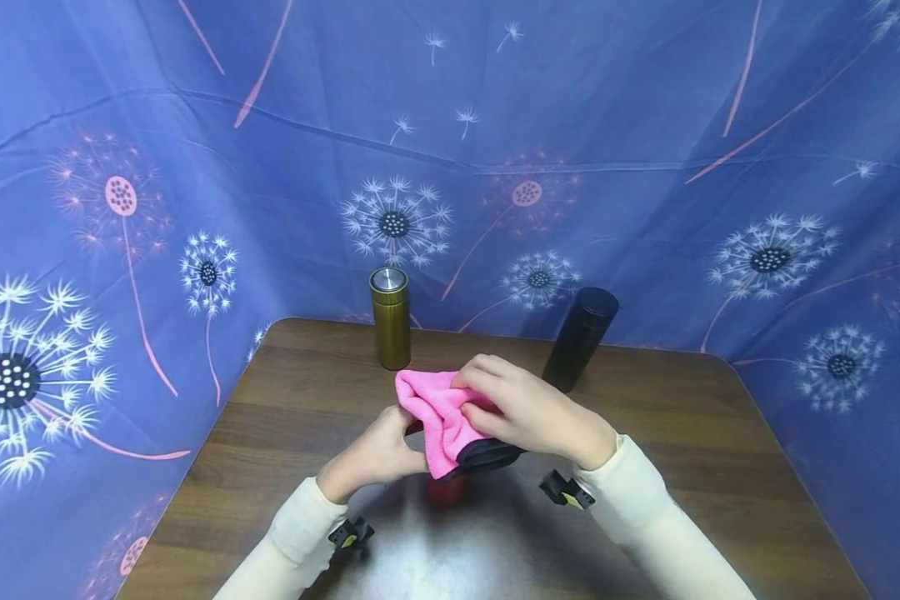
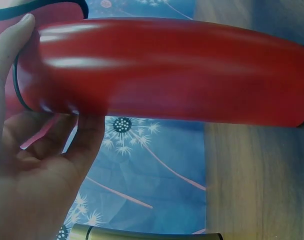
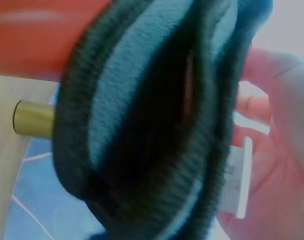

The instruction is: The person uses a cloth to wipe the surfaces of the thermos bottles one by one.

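Note:
A red bottle (image 2: 167, 70) stands upright on the wooden table, mostly hidden from the head view by a pink cloth (image 1: 438, 421) with black edging. My left hand (image 1: 378, 450) grips the bottle near its top, the thumb on one side and fingers on the other. Over the bottle's top, my right hand (image 1: 528, 404) holds the folded cloth with bent fingers. In the right wrist view, the cloth's dark edging (image 3: 72, 135) hangs in loose folds beside the red bottle, and a white tag (image 3: 237, 180) sticks out near the palm.
Behind my hands, a gold bottle (image 1: 392, 325) with a silver lid stands at the table's back left. A black bottle (image 1: 581, 337) is at the back right, past my right hand. Blue dandelion-print fabric (image 1: 615, 108) hangs around the wooden table (image 1: 690, 467).

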Demonstrator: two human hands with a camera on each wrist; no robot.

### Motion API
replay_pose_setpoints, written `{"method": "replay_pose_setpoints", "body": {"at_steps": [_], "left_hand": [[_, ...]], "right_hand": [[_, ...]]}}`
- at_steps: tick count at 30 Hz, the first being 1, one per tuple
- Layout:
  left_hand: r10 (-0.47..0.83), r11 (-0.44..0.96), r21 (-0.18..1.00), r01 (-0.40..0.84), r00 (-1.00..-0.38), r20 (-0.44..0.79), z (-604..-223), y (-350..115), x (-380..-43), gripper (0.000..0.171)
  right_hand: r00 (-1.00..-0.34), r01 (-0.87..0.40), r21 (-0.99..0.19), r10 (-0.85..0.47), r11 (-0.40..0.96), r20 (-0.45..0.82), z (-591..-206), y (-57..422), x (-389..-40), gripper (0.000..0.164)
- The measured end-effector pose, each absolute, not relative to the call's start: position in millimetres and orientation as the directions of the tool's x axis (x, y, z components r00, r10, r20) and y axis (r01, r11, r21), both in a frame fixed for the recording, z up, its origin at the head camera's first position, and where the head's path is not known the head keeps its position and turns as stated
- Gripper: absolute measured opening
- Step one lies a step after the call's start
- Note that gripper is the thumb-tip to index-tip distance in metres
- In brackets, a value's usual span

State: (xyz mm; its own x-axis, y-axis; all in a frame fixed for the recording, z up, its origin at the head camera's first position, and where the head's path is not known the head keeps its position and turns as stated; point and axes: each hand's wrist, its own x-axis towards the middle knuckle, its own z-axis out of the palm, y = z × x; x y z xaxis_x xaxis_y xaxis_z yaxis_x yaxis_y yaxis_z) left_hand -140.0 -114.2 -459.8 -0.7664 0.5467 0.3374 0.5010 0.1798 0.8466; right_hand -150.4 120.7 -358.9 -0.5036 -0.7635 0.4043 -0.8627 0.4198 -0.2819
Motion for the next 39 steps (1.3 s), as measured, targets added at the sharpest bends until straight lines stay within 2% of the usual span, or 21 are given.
{"method": "replay_pose_setpoints", "body": {"at_steps": [4, 11, 16, 21, 25, 33, 39], "left_hand": [[0.546, 0.192, 0.85, 0.49, -0.773, 0.323, -459, -116, -139, 0.056], [0.548, 0.173, 0.868, 0.466, -0.777, 0.308, -457, -116, -139, 0.057], [0.546, 0.219, 0.838, 0.499, -0.775, 0.318, -456, -115, -140, 0.054], [0.549, 0.28, 0.786, 0.551, -0.764, 0.341, -458, -117, -140, 0.05], [0.554, 0.273, 0.773, 0.573, -0.75, 0.361, -459, -117, -140, 0.051], [0.577, 0.207, 0.799, 0.565, -0.73, 0.367, -460, -118, -140, 0.053], [0.566, 0.175, 0.748, 0.64, -0.687, 0.455, -465, -120, -141, 0.043]], "right_hand": [[-0.48, -0.877, -0.25, -0.766, 0.41, 0.427, -359, 121, -145, 0.017], [-0.395, -0.908, -0.077, -0.777, 0.413, 0.49, -357, 116, -132, 0.017], [-0.357, -0.913, -0.011, -0.784, 0.408, 0.508, -357, 113, -124, 0.021], [-0.335, -0.922, -0.002, -0.797, 0.387, 0.502, -358, 112, -119, 0.031], [-0.319, -0.926, 0.017, -0.807, 0.377, 0.497, -359, 110, -116, 0.034], [-0.286, -0.93, 0.035, -0.782, 0.365, 0.553, -363, 103, -112, 0.023], [-0.266, -0.943, -0.012, -0.728, 0.333, 0.632, -367, 102, -109, 0.013]]}}
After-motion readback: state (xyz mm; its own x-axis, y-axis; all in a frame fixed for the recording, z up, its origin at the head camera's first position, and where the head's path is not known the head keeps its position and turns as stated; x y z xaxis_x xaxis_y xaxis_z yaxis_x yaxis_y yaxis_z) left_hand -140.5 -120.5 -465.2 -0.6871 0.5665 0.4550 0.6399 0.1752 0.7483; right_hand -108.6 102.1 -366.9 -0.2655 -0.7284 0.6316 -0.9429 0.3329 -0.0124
